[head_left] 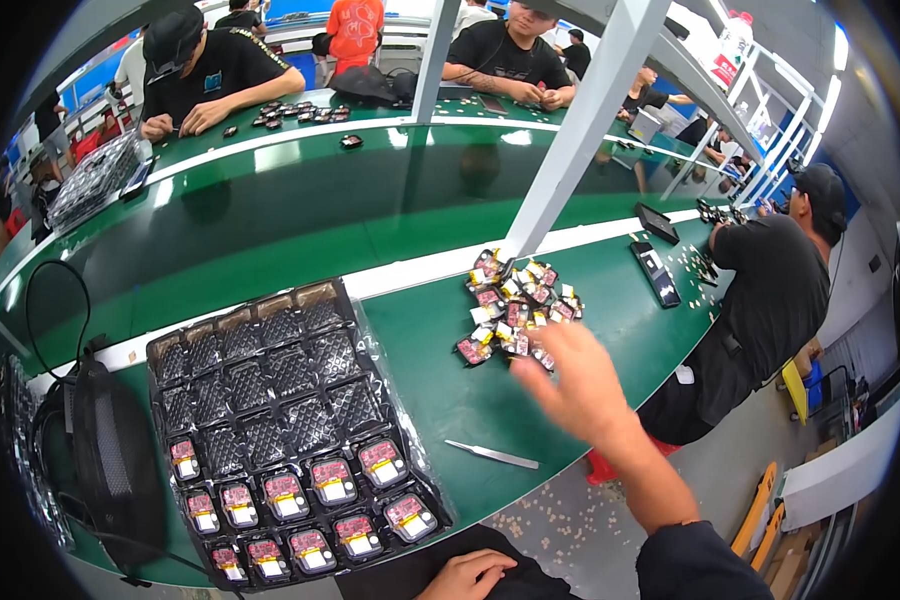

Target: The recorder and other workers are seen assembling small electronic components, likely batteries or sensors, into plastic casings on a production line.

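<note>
My right hand (580,385) reaches over the near edge of a pile of small black-cased modules (515,312) with reddish faces, yellow strips and white labels. Its thumb stands apart from the fingers, and nothing shows in its grasp; whether the fingertips touch the pile, I cannot tell. My left hand (475,575) lies loosely on my dark-clothed lap, fingers out and holding nothing visible. Left of the pile, a black plastic tray (395,385) has rows of pockets. Similar modules (285,495) fill its near rows, while the far pockets are bare. Metal tweezers (492,454) lie between tray and table edge.
A black mesh bag (110,460) with a cable stands left of the tray. Beyond a white rail runs a green conveyor belt (300,215). A slanted grey post (580,130) rises behind the pile. At right sits a co-worker in black (770,300); others work across the belt.
</note>
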Demonstrator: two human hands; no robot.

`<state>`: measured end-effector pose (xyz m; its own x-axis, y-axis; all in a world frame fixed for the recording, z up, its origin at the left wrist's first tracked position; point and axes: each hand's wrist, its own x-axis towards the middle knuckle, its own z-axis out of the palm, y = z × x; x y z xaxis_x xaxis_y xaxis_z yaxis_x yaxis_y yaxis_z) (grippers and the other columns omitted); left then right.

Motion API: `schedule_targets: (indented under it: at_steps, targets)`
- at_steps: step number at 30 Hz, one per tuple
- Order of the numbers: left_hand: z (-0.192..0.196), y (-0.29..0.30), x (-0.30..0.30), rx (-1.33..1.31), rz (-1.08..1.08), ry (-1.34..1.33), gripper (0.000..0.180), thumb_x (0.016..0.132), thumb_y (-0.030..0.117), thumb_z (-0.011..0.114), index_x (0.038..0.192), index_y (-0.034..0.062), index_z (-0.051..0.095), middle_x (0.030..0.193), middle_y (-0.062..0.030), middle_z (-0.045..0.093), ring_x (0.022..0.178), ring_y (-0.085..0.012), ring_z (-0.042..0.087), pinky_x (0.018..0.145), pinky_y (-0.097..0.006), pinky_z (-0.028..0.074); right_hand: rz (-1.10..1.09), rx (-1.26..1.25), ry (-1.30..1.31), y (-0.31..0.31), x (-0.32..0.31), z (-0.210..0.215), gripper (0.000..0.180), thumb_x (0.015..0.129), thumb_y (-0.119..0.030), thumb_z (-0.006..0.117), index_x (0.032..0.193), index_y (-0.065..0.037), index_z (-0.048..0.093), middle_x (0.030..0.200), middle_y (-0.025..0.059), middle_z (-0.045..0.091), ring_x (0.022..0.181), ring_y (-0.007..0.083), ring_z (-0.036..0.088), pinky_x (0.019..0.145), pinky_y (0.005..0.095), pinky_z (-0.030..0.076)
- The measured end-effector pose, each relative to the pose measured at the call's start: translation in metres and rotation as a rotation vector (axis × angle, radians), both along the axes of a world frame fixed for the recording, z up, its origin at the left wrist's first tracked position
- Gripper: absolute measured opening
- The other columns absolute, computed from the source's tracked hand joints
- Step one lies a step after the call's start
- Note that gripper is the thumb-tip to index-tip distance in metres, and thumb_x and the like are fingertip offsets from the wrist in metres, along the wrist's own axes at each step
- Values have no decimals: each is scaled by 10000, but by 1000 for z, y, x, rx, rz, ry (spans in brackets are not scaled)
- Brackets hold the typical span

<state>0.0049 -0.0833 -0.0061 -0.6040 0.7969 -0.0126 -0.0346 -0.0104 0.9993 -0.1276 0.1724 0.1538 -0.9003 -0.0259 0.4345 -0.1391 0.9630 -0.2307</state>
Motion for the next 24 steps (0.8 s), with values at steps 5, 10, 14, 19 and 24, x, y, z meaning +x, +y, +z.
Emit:
schedule_targets:
  at_steps: [5, 10, 14, 19, 24]
  targets:
    - [-2, 1, 2, -10, 10, -41, 160, 900, 29, 636, 1030, 14, 728, 1008, -159, 728, 935, -335, 717, 839, -396, 571, 130, -59, -254, -61, 45, -7, 327, 855, -285, 804, 1063, -68, 678, 996, 100, 614, 885, 318, 587, 786, 413, 504]
    - [4, 2, -3, -14, -24, -38, 164, 914, 46, 614, 1032, 10, 724, 1014, -156, 724, 974, -347, 707, 873, -405, 564, 72, -83, -137, -66, 46, -39, 240, 822, -131, 791, 1018, -60, 671, 971, 103, 606, 881, 325, 576, 774, 425, 483]
    - [-19, 2, 4, 33, -60, -15, 214, 934, 12, 574, 1113, -3, 689, 1126, -154, 704, 1050, -342, 688, 930, -413, 543, 22, -128, -74, -71, 42, -49, 139, 840, -24, 718, 951, -53, 640, 938, 120, 588, 861, 338, 556, 759, 438, 447]
    - [7, -9, 3, 81, 21, 55, 177, 917, 43, 587, 1027, 27, 725, 1024, -155, 717, 988, -348, 696, 884, -418, 557, -1, -187, -49, -76, 45, -51, 82, 876, -10, 667, 931, -24, 608, 917, 144, 572, 871, 351, 537, 783, 444, 425]
    - [25, -28, 9, 128, 193, 143, 189, 906, 0, 574, 1014, 31, 726, 1013, -139, 720, 972, -330, 699, 876, -405, 561, -2, -184, -33, -82, 47, -56, 68, 890, -1, 651, 931, -1, 597, 918, 148, 580, 863, 344, 534, 771, 434, 429]
